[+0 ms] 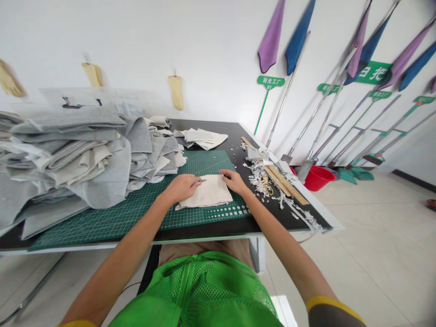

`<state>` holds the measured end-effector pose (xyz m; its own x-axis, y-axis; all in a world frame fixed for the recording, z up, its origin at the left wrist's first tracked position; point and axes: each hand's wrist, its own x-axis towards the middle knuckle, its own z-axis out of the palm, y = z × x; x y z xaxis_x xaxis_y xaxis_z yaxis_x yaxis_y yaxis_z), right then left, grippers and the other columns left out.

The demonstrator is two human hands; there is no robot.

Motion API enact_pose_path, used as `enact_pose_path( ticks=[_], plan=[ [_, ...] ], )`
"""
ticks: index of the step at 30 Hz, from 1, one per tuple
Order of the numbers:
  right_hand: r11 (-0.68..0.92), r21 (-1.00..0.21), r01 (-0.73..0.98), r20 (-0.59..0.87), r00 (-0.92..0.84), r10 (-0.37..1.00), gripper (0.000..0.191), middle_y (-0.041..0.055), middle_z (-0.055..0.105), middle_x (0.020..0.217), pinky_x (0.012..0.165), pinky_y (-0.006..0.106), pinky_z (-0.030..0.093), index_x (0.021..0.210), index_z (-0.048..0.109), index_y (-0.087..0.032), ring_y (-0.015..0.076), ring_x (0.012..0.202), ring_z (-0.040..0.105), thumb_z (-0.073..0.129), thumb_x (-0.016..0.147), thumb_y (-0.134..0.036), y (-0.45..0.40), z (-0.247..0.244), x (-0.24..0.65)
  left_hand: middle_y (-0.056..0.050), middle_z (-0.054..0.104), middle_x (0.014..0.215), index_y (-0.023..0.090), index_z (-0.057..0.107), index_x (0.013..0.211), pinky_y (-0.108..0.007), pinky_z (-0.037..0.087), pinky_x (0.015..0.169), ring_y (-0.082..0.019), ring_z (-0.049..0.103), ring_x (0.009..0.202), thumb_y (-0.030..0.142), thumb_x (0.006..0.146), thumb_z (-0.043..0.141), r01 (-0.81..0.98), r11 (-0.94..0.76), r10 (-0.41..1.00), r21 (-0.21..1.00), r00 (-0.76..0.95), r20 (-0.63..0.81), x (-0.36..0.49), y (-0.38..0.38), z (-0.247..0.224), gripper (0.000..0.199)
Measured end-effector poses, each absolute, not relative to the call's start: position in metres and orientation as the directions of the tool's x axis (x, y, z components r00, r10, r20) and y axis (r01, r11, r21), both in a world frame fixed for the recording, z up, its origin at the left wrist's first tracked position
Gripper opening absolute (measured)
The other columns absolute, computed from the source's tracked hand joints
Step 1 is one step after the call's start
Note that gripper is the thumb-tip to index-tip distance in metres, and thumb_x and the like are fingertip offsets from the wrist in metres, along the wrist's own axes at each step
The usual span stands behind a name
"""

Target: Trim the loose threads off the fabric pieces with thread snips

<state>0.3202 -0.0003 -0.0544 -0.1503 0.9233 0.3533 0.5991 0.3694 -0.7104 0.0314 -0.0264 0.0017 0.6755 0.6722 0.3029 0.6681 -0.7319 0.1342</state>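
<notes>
A folded cream cloth (pixel 207 193) lies on the green cutting mat (pixel 211 159) in front of me. My left hand (pixel 184 187) is closed around a small pointed metal tool (pixel 201 180), whose tip sticks out over the cloth; its exact kind is hidden by the fingers. At the cloth's upper right corner, my right hand (pixel 235 182) has thumb and fingers closed on the edge. Both wrists rest low, close to the mat.
Grey and cream fabric pieces (pixel 71 150) are heaped high on the left. More folded cloth (pixel 206 138) lies behind the mat. On the right are wooden rulers (pixel 286 184) and paper-like scraps (pixel 260 177). A red bucket (pixel 318 178) stands on the floor beyond the table.
</notes>
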Motion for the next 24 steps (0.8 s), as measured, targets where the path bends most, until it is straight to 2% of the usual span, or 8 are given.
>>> enact_pose_path(
  ticks=[13, 20, 24],
  plan=[
    [0.368, -0.744, 0.557, 0.350, -0.144, 0.926, 0.031, 0.0098, 0.065, 0.130, 0.095, 0.046, 0.058, 0.126, 0.063, -0.019, 0.0233, 0.111, 0.067, 0.063, 0.100, -0.036, 0.001, -0.056, 0.321, -0.008, 0.068, 0.115, 0.016, 0.065, 0.119, -0.044, 0.059, 0.089, -0.022, 0.068, 0.100, 0.036, 0.101, 0.063, 0.648, -0.746, 0.660, 0.152, 0.692, 0.291, 0.032, -0.029, 0.002, 0.027],
    [0.397, -0.742, 0.540, 0.365, -0.171, 0.915, 0.032, 0.0097, 0.065, 0.129, 0.095, 0.046, 0.058, 0.126, 0.063, -0.018, 0.0234, 0.111, 0.067, 0.064, 0.100, -0.037, 0.003, -0.048, 0.321, -0.009, 0.066, 0.122, 0.017, 0.064, 0.123, -0.044, 0.059, 0.090, -0.023, 0.067, 0.104, 0.037, 0.101, 0.064, 0.641, -0.744, 0.665, 0.188, 0.689, 0.288, 0.034, -0.030, 0.004, 0.030],
    [0.476, -0.706, 0.524, 0.413, -0.241, 0.878, 0.027, 0.0098, 0.068, 0.130, 0.103, 0.050, 0.054, 0.121, 0.068, -0.017, 0.0250, 0.118, 0.067, 0.065, 0.099, -0.032, -0.010, -0.025, 0.330, -0.009, 0.066, 0.123, 0.017, 0.064, 0.123, -0.045, 0.058, 0.091, -0.023, 0.067, 0.105, 0.037, 0.101, 0.063, 0.649, -0.733, 0.678, 0.203, 0.675, 0.290, 0.034, -0.030, 0.002, 0.031]
  ],
)
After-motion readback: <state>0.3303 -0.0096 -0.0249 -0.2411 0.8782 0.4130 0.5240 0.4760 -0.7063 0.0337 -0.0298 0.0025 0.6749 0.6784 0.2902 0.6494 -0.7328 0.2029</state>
